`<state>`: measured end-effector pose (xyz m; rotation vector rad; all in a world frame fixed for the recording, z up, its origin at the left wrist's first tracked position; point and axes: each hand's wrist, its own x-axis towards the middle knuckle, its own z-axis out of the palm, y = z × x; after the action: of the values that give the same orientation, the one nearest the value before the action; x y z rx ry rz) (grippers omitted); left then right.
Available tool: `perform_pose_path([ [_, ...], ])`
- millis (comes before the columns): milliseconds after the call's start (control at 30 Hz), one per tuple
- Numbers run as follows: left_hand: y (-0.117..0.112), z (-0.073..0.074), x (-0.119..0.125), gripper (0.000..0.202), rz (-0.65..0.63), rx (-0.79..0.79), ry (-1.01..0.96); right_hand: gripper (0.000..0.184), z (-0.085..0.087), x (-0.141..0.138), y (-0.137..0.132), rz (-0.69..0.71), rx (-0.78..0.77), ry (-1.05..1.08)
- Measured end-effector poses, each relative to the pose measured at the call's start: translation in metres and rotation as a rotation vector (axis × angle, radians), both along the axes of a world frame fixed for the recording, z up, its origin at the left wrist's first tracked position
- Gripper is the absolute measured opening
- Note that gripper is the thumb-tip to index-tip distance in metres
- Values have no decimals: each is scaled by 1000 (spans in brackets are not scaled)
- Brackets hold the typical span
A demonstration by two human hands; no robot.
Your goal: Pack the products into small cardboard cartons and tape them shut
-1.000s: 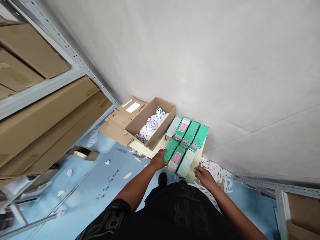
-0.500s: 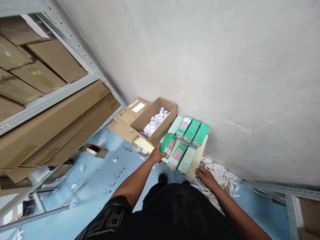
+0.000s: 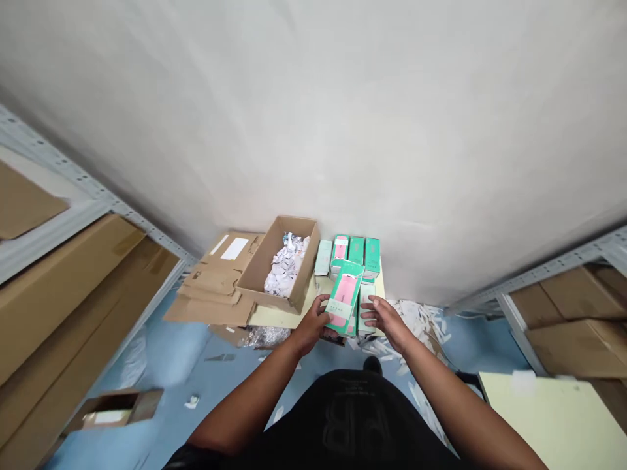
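My left hand (image 3: pixel 313 323) grips a green box with a pink panel (image 3: pixel 344 295) by its lower left side, holding it tilted above the small table. Fingers apart, my right hand (image 3: pixel 388 320) is held just right of it, beside a pale green box (image 3: pixel 367 303) on the table. Behind stand several more boxes: a pale one (image 3: pixel 323 257), a green one with a pink panel (image 3: pixel 340 248), and plain green ones (image 3: pixel 372 251). The held box partly covers another box beneath it.
Left of the boxes, an open cardboard carton (image 3: pixel 247 285) holds crumpled paper strips. Flattened cardboard (image 3: pixel 220 271) lies beside it. Shelving with cartons stands on both sides (image 3: pixel 98 261), (image 3: pixel 568 313). Paper scraps (image 3: pixel 426 323) litter the blue floor; a wall (image 3: pixel 343 117) rises behind.
My left hand has lifted the green box from the table and brought it rightward. My right hand has moved up close to it and its fingers have spread. The view has turned right.
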<state>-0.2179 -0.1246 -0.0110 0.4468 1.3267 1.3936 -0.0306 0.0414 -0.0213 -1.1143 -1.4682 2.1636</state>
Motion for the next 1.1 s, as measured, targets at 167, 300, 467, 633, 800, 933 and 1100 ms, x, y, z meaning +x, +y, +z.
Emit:
perform_pose_path([
  [167,4,19,24,72,-250,65,-149,63,29,14,-46,-102,-16,180],
  [300,17,33,61,71,-473,110,-236,65,39,60,-66,-271,-9,219],
  [467,43,32,127,67,-703,119,-159,59,40,139,-81,-572,32,231],
  [633,66,31,224,66,-884,109,-48,56,40,239,-98,-756,88,115],
  [800,79,27,345,65,-1062,87,-14,49,38,353,-115,-912,-3,90],
  [933,92,9,432,59,-1126,83,68,43,20,440,-122,-1044,-35,104],
  [1100,107,-14,491,49,-1108,-7,390,52,-19,531,-122,-1193,110,-141],
])
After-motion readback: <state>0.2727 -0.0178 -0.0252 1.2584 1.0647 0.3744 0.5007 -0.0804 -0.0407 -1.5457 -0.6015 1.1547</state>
